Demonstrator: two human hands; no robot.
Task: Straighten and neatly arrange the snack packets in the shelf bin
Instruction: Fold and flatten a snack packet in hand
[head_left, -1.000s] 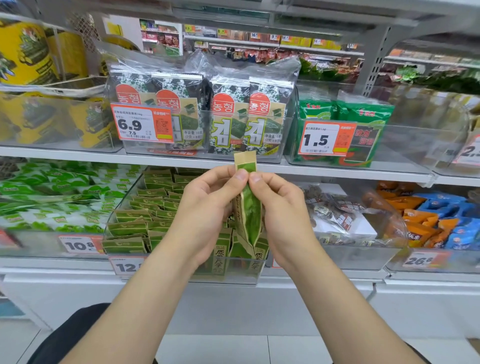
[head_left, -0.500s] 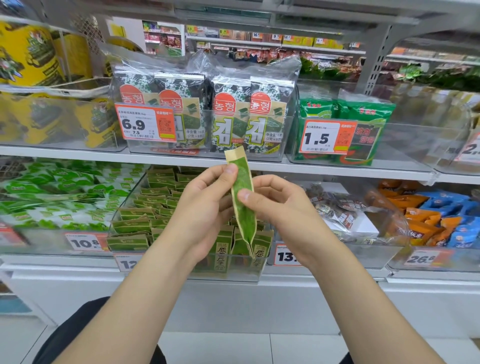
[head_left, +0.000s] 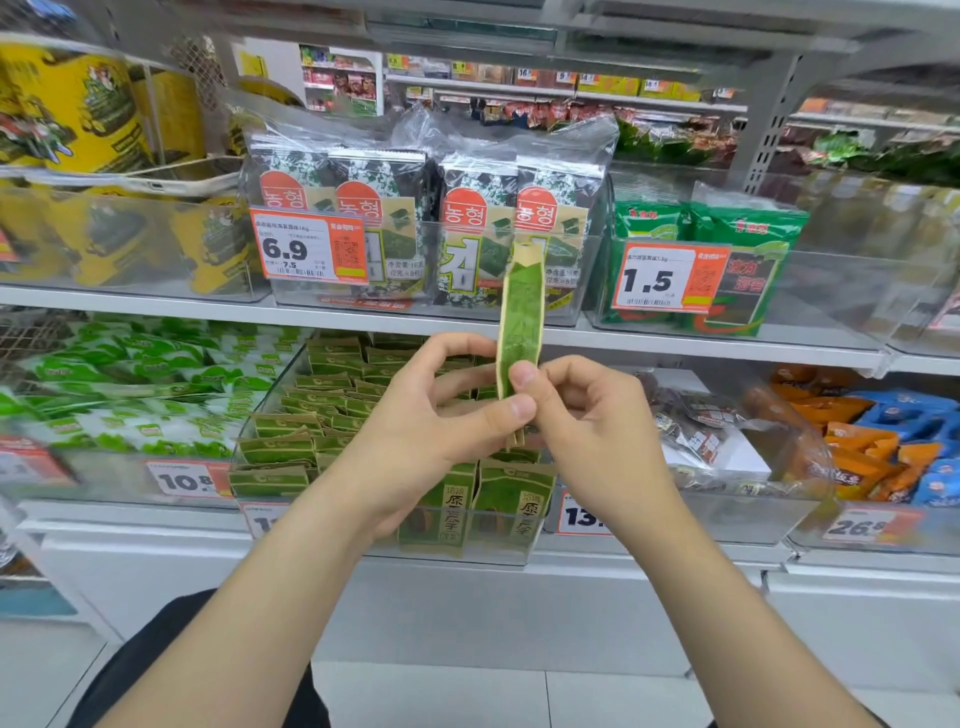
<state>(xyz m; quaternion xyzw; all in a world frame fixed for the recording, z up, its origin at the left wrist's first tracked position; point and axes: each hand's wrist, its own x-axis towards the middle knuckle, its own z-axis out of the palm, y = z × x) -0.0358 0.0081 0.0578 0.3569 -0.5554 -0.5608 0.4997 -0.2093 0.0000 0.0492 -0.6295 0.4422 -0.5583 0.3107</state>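
two hands are on one green packet (head_left: 519, 317), held upright just above the clear bin (head_left: 447, 559). your left hand (head_left: 426, 426) pinches its lower end between thumb and curled fingers. your right hand (head_left: 587, 415) pinches the same end, thumb on the front. stacked packets (head_left: 332, 410) fill the bin, two standing at its front wall.

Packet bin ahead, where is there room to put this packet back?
Crowded: stacks fill its left and back, two upright packets its front right. The middle is hidden behind your left hand. A hand can likely pass over the stacks, under the upper shelf.
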